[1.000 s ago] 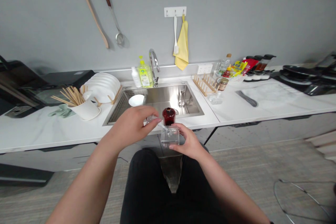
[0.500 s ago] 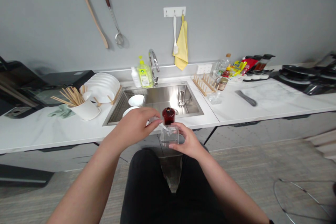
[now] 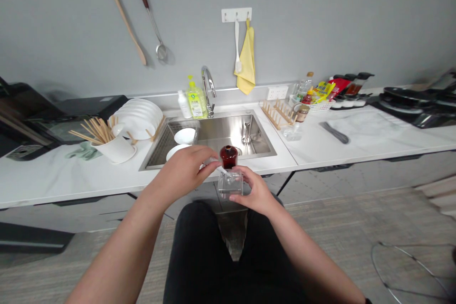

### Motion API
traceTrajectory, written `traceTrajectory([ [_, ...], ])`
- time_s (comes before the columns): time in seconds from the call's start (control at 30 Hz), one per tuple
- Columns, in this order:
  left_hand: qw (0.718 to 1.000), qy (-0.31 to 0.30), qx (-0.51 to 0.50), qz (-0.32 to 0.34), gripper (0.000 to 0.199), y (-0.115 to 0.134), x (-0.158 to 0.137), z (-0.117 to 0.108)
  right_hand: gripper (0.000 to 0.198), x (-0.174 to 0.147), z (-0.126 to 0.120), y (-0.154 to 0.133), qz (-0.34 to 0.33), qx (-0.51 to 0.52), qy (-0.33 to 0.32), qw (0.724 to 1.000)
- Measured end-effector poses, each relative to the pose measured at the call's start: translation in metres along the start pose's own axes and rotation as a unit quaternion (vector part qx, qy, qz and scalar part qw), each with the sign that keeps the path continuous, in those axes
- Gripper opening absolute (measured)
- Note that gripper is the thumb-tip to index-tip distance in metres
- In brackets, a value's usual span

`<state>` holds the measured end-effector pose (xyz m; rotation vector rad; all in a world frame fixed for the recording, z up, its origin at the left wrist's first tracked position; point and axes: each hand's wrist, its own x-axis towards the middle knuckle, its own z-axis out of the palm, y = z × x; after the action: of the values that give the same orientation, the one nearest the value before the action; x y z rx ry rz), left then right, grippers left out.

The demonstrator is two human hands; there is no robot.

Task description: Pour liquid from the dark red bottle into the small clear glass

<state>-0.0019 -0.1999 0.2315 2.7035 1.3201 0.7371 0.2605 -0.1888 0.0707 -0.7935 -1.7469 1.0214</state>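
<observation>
My left hand (image 3: 190, 164) is closed, pinching a thin whitish stick-like utensil (image 3: 222, 170) whose tip reaches into the top of a clear box. What kind of utensil it is, I cannot make out. Fingers and thumb of my right hand (image 3: 255, 191) grip that small square clear plastic box (image 3: 228, 191) from the right, in front of the counter edge. A dark red glass bottle (image 3: 228, 157) with a narrow neck stands upright just behind the box, at the counter's front edge by the sink.
Behind is a steel sink (image 3: 224, 128) with white bowls (image 3: 184, 136) and a faucet (image 3: 208, 83). White plates (image 3: 137, 116) and a white holder of chopsticks (image 3: 116, 149) stand left. On the right are a wooden rack (image 3: 280, 114), a jar (image 3: 301, 114) and dark tongs (image 3: 334, 132).
Almost nothing differs. Both hands keep their places, with the box and the utensil still held; the view has shifted very slightly.
</observation>
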Motion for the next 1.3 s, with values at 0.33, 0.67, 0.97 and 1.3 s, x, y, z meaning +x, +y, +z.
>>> traceTrajectory([
  [0.33,1.000,0.002,0.005,0.002,0.032,-0.003,0.001,0.005,0.079,0.001,-0.002,0.001,0.002,0.000,0.002,1.000],
  [0.67,1.000,0.004,-0.013,-0.013,0.031,-0.006,-0.004,0.007,0.081,-0.001,-0.002,0.004,0.006,0.003,0.005,1.000],
  [0.97,0.995,0.043,-0.059,-0.069,0.034,-0.004,-0.010,-0.001,0.077,0.002,0.001,0.007,-0.002,0.005,0.009,1.000],
  [1.3,0.885,0.177,-0.345,-0.257,0.044,-0.028,-0.051,0.070,0.083,0.001,0.009,0.014,0.023,0.037,0.024,0.999],
])
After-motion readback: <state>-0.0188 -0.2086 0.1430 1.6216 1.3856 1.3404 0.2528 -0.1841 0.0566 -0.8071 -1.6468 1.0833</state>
